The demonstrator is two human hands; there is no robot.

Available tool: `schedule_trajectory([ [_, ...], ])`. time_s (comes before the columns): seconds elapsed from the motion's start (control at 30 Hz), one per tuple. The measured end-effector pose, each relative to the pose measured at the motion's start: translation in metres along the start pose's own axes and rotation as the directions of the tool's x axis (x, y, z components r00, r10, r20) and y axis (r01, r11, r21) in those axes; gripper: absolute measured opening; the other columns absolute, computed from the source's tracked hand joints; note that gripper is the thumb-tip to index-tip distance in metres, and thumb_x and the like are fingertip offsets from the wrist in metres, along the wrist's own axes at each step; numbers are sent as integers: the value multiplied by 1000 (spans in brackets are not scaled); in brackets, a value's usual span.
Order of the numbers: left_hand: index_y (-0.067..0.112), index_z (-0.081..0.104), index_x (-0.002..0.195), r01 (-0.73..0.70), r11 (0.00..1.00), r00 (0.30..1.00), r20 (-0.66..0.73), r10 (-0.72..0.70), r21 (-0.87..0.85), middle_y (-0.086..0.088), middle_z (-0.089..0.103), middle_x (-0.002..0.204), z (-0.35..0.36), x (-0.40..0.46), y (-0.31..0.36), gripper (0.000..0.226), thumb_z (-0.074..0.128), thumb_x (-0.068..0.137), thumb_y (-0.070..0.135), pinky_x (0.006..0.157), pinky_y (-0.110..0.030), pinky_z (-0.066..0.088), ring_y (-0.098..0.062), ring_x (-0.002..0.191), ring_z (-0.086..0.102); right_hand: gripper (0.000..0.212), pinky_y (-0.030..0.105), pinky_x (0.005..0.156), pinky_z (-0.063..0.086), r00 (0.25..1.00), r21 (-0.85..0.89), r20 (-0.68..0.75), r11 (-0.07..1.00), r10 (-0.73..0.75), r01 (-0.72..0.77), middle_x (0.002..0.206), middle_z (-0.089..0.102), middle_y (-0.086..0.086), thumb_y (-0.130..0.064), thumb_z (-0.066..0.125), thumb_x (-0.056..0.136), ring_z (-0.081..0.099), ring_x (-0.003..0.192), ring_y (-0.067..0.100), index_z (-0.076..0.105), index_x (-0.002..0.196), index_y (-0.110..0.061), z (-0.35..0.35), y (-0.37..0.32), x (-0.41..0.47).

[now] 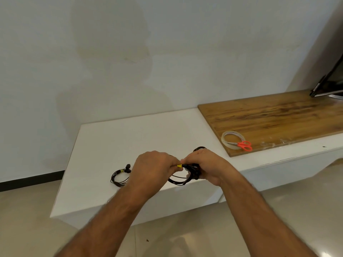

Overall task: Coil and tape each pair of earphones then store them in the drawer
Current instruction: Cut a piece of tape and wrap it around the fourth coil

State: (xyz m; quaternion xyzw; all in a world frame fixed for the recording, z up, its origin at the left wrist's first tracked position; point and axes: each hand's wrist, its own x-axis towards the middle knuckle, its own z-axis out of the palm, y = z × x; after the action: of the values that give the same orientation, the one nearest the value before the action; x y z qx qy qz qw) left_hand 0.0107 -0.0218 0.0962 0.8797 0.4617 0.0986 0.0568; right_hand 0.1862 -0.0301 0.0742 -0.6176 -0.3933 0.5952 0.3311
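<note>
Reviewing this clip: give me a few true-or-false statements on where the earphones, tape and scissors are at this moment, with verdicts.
1. Both hands hold a black earphone coil with a yellow piece of tape between them. True.
2. The orange scissors lie on the white cabinet top. False: they lie on the wooden board, against the clear tape roll.
3. A coiled earphone bundle lies on the white cabinet beside the left hand. True.
4. The right hand holds the scissors. False: it grips the earphone coil.

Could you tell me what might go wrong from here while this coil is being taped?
The held earphone coil has loops hanging loose below the hands; they may spring open before the yellow tape is wrapped on. It is also held at the white cabinet's front edge, so a slip could drop it to the floor.
</note>
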Motion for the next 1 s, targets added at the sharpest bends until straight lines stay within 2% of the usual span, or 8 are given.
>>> schedule_trajectory([
  [0.17, 42, 66, 115, -75, 997, 996, -48, 76, 9, 6, 66, 90, 5, 3, 0, 32, 40, 98, 51, 73, -29, 44, -12, 86, 59, 11, 31, 65, 50, 998, 33, 11, 998, 57, -58, 66, 58, 4, -12, 64, 87, 53, 60, 15, 69, 81, -3, -3, 0, -3],
  [0.3, 35, 76, 88, -270, 959, 935, -264, 238, -92, 10, 64, 62, 10, 0, -2, 15, 63, 83, 32, 46, -31, 48, -13, 60, 61, 10, 37, 74, 52, 991, 67, 89, 993, 95, -102, 68, 58, 4, -12, 60, 88, 54, 63, 14, 68, 85, -6, -6, 1, -8],
  [0.4, 34, 77, 84, -278, 945, 932, -286, 222, -174, 13, 65, 62, 13, -2, -4, 13, 66, 79, 29, 45, -26, 44, -8, 58, 59, 14, 37, 76, 51, 985, 52, 147, 994, 91, -100, 67, 59, 3, -12, 58, 88, 54, 63, 13, 69, 81, -9, -7, 0, -10],
  [0.5, 36, 76, 89, -189, 946, 971, -194, 140, -263, 12, 67, 68, 9, -2, -6, 20, 57, 83, 37, 55, -28, 45, -7, 65, 58, 21, 36, 81, 48, 985, -43, 161, 998, 59, -52, 72, 65, 1, -20, 59, 89, 57, 69, 12, 74, 75, -16, -6, 0, -10],
  [0.57, 37, 76, 93, -120, 939, 987, -138, 79, -321, 12, 68, 74, 7, -2, -6, 24, 54, 84, 41, 62, -31, 47, -8, 71, 59, 18, 36, 84, 48, 991, -82, 136, 997, 10, 1, 80, 71, 2, -27, 62, 90, 62, 77, 13, 75, 83, -17, -5, 3, -9],
  [0.67, 34, 76, 91, -26, 895, 993, -118, -30, -445, 14, 72, 82, 8, -2, -9, 18, 60, 85, 40, 72, -35, 51, -6, 79, 63, 25, 33, 83, 47, 987, -13, 102, 992, -121, 123, 90, 73, 4, -30, 60, 93, 67, 87, 16, 73, 101, -10, -3, 6, -6],
  [0.77, 32, 75, 86, 75, 802, 989, -61, -137, -592, 18, 72, 79, 10, -1, -13, 13, 64, 83, 38, 78, -32, 53, -1, 80, 67, 29, 31, 86, 48, 964, 45, 98, 969, -247, 244, 96, 73, 6, -31, 53, 98, 69, 100, 20, 72, 103, -10, -3, 4, -7],
  [1.0, 19, 73, 76, 265, 622, 954, 108, -279, -736, 10, 71, 71, 7, 1, -15, 9, 71, 83, 25, 63, -11, 42, 2, 67, 63, 15, 29, 86, 46, 934, -101, 129, 932, -334, 348, 101, 73, 11, -17, 64, 92, 64, 93, 15, 71, 102, -8, 1, 6, -5],
])
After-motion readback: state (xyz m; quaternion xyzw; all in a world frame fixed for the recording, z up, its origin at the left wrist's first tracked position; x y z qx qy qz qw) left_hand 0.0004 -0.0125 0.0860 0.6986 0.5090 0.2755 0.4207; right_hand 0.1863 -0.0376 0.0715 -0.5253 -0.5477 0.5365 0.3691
